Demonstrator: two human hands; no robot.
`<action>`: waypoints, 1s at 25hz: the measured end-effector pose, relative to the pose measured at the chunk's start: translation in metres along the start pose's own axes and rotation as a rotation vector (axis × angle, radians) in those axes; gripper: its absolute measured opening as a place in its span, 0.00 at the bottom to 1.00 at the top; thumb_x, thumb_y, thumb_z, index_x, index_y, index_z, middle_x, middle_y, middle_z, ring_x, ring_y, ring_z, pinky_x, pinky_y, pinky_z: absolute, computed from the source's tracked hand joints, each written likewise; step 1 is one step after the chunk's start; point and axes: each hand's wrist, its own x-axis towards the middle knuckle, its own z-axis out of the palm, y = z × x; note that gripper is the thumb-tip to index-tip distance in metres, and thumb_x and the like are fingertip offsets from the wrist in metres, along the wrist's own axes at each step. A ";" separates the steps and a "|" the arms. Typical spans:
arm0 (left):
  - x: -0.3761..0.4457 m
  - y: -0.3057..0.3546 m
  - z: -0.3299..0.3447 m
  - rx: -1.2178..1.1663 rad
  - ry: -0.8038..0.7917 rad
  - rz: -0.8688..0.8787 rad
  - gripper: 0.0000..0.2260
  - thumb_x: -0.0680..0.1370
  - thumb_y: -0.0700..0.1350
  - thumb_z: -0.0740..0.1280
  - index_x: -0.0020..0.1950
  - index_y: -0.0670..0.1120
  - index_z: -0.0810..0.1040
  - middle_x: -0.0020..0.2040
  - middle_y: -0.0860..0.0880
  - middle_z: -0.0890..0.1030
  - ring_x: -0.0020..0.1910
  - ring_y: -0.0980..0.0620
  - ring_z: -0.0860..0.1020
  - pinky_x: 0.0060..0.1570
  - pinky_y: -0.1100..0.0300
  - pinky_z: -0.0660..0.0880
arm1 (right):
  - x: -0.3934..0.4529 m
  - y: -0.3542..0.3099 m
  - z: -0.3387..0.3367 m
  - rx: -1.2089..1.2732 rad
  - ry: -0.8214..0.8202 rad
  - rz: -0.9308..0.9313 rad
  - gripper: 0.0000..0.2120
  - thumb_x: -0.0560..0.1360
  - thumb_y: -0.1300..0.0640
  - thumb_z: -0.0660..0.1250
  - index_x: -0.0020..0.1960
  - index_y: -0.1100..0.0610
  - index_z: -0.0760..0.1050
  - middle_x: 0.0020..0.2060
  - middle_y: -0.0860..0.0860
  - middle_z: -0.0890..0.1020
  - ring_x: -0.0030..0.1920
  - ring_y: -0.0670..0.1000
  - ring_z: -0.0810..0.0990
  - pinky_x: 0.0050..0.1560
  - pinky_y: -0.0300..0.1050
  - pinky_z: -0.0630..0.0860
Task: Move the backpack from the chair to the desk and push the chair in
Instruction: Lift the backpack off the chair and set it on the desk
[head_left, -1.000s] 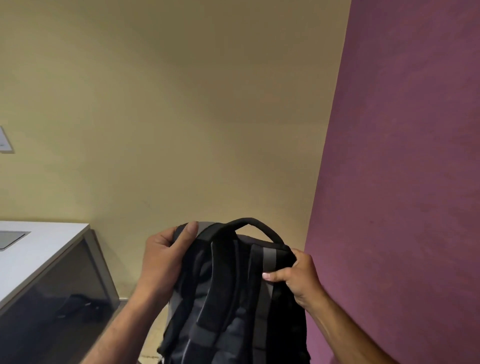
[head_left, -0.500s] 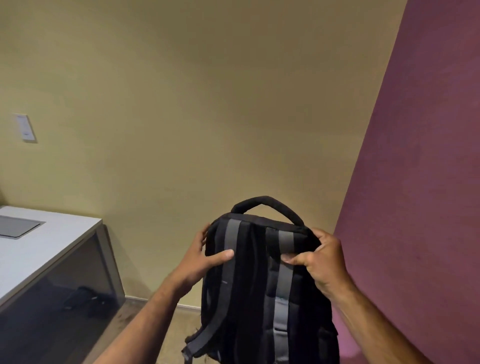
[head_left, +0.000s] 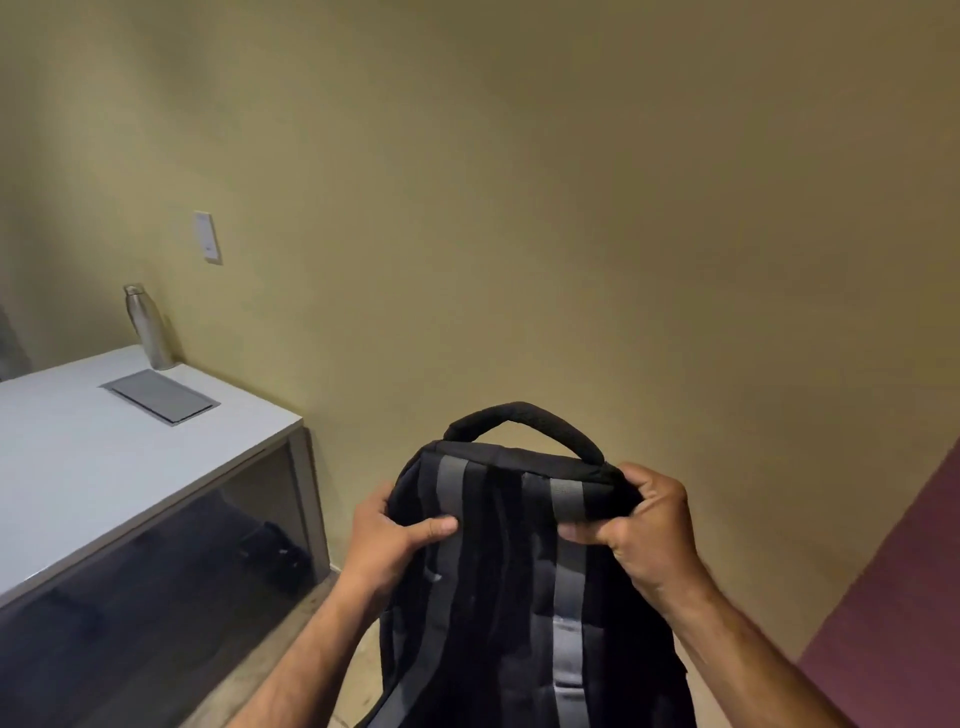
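Gripping a black backpack (head_left: 519, 571) upright in mid-air by its top corners, the left hand (head_left: 387, 540) and right hand (head_left: 641, 525) hold it right of the white desk (head_left: 93, 457) (chair seemingly out of view).

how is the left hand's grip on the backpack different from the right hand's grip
The left hand holds the backpack by its side, lower down, thumb laid flat across a grey strap. The right hand is higher, at the top corner beside the carry handle, fingers curled over the top edge and bunching the fabric. The left hand looks flatter; the right is more of a fist. Both are shut on the backpack, holding it upright in the air.
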 end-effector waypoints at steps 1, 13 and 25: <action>0.007 0.002 -0.001 -0.003 0.058 0.010 0.28 0.53 0.48 0.85 0.51 0.50 0.85 0.48 0.49 0.88 0.46 0.48 0.87 0.38 0.59 0.83 | 0.016 0.002 0.006 0.002 -0.030 -0.012 0.22 0.52 0.75 0.85 0.39 0.58 0.83 0.34 0.53 0.88 0.36 0.50 0.84 0.41 0.54 0.84; 0.144 0.055 -0.099 0.075 0.480 0.222 0.24 0.54 0.50 0.85 0.46 0.62 0.83 0.44 0.59 0.87 0.42 0.60 0.85 0.36 0.64 0.80 | 0.212 -0.005 0.168 0.115 -0.337 -0.214 0.22 0.54 0.75 0.84 0.40 0.55 0.84 0.35 0.46 0.86 0.38 0.46 0.83 0.41 0.51 0.83; 0.317 0.107 -0.280 0.222 0.751 0.354 0.22 0.61 0.46 0.85 0.50 0.52 0.82 0.48 0.52 0.86 0.48 0.51 0.84 0.46 0.54 0.83 | 0.375 -0.009 0.422 0.238 -0.472 -0.270 0.20 0.55 0.77 0.83 0.44 0.67 0.83 0.40 0.56 0.85 0.40 0.50 0.81 0.43 0.55 0.82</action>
